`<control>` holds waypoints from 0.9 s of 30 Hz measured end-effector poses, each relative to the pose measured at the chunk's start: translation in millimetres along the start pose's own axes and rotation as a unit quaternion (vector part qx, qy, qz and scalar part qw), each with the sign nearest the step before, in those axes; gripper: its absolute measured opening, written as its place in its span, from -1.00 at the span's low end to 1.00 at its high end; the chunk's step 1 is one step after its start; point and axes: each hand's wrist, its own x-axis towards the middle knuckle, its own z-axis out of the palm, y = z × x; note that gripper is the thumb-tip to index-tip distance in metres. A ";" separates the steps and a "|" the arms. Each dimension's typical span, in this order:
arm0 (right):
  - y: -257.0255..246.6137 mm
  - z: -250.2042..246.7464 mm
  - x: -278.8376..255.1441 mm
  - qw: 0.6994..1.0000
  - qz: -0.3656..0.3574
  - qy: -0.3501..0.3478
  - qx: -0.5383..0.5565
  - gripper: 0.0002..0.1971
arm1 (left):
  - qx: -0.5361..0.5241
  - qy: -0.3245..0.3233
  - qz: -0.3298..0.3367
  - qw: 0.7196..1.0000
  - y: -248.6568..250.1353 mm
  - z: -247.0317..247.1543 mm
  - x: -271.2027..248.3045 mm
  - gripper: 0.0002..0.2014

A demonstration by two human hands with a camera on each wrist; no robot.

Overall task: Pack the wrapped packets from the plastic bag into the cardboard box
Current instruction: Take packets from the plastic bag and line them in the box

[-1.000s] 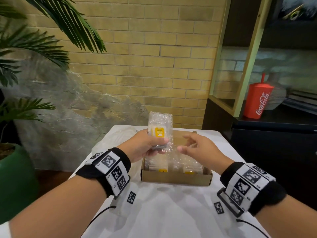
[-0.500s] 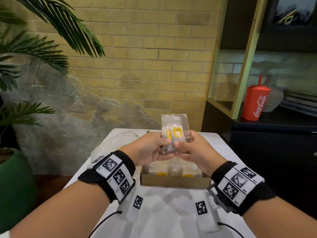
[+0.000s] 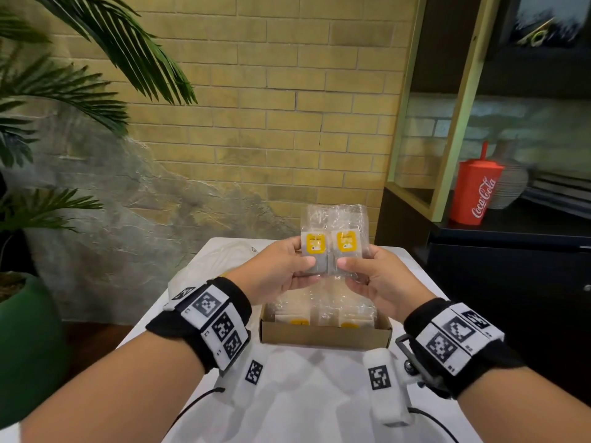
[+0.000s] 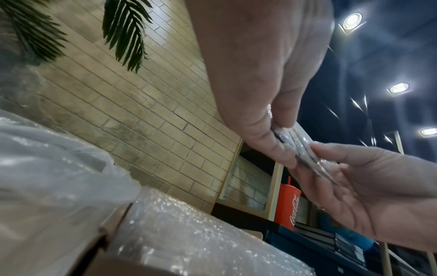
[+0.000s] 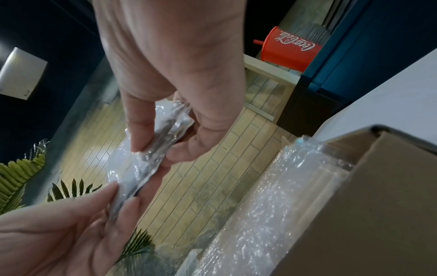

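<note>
Bubble-wrapped packets (image 3: 332, 247), two, yellow-labelled: held above the cardboard box (image 3: 323, 336), pinched at their lower edges by left hand (image 3: 281, 273) and right hand (image 3: 374, 279). Likely light, cushioned, slippery film; grip flat faces.

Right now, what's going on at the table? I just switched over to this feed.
A person is packing bubble-wrapped packets. Both hands hold packets up above the cardboard box: the left hand pinches one wrapped packet and the right hand pinches another, side by side, yellow labels facing the camera. The box on the white table already holds several wrapped packets. The plastic bag lies behind the left hand.
</note>
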 end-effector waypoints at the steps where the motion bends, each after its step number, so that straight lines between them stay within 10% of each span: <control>1: 0.1 -0.3 -0.3 1.000 0.001 -0.002 0.000 -0.73 | 0.013 0.009 0.009 1.000 -0.4 -0.9 0.0 -0.72; 13: -7.5 -13.1 -4.6 0.999 -0.033 0.032 -0.014 -0.82 | 0.176 0.151 0.018 0.973 -1.4 -25.2 -0.4 -0.81; 19: -15.7 -27.9 -4.7 0.997 -0.046 0.055 -0.025 -0.81 | 0.509 0.097 -0.023 0.855 -10.8 -26.0 -2.2 -0.92; 27: -12.2 -26.3 -7.3 0.997 -0.036 0.030 -0.067 -0.77 | 0.646 0.021 -0.047 0.762 -30.0 -17.3 -0.4 -0.86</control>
